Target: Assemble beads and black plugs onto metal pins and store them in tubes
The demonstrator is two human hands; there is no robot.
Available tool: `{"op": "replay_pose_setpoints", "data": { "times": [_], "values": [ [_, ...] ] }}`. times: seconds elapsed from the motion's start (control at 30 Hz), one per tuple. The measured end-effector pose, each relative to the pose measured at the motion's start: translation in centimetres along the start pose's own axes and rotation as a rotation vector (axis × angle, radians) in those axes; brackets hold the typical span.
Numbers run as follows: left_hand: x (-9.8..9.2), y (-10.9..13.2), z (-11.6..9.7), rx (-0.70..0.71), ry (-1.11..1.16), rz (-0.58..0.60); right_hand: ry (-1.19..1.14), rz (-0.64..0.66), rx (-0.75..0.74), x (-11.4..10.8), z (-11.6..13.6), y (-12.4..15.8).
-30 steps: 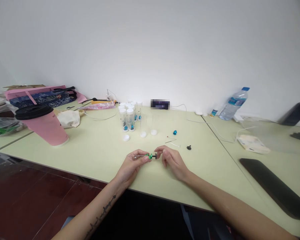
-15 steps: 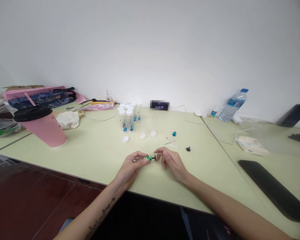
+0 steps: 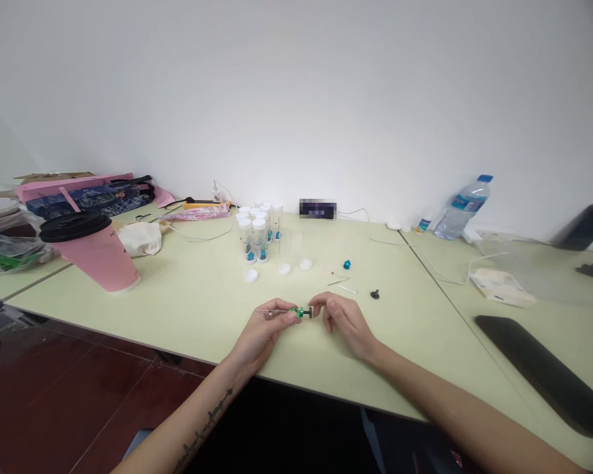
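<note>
My left hand (image 3: 269, 326) pinches a small green metal part with a black disc-shaped end (image 3: 305, 313); a thin metal rod runs back from it over the fingers. My right hand (image 3: 343, 319) is at the black end, its index fingertip at or against the disc, with the thumb apart and the other fingers curled loosely. Beyond the hands lie thin metal pins (image 3: 343, 284), a black flanged piece (image 3: 374, 294) and a blue metal piece (image 3: 346, 264). White caps (image 3: 251, 275) sit near clear tubes (image 3: 259, 237) holding blue parts, which stand upright in a group.
At left stands a pink cup (image 3: 96, 257) with a black lid, beside a cloth pouch (image 3: 141, 238) and bags. A water bottle (image 3: 462, 207) leans against the wall at right. A dark pad (image 3: 538, 368) lies near the right forearm, and cables (image 3: 435, 273) cross the table.
The whole view has shifted slightly, so things appear a little further right. My right index fingertip has come closer to the black disc. My left hand keeps its pinch.
</note>
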State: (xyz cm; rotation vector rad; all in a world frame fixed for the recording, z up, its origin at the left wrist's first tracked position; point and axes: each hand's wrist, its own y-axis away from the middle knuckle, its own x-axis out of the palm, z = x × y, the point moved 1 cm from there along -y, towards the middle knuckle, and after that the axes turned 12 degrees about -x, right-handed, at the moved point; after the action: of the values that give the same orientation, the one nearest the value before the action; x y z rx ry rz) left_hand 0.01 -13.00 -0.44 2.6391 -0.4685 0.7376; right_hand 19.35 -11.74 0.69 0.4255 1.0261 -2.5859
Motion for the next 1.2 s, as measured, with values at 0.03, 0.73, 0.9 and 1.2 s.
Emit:
{"op": "replay_pose_setpoints", "data": {
  "times": [0.03,0.73,0.9,1.2],
  "values": [
    [0.0,0.0,0.0,0.002,-0.003,0.001,0.005,0.006,-0.002,0.0,0.0,0.0],
    [-0.06,0.0,0.05,0.009,-0.035,0.003,0.038,0.003,-0.069,-0.16,0.28,-0.04],
    [0.1,0.09,-0.1,0.015,-0.031,-0.011,0.04,-0.007,-0.085,-0.17,0.18,0.05],
    [0.32,0.24,-0.28,0.019,-0.047,-0.027,0.05,0.008,-0.075,-0.1,0.18,-0.02]
  ]
}}
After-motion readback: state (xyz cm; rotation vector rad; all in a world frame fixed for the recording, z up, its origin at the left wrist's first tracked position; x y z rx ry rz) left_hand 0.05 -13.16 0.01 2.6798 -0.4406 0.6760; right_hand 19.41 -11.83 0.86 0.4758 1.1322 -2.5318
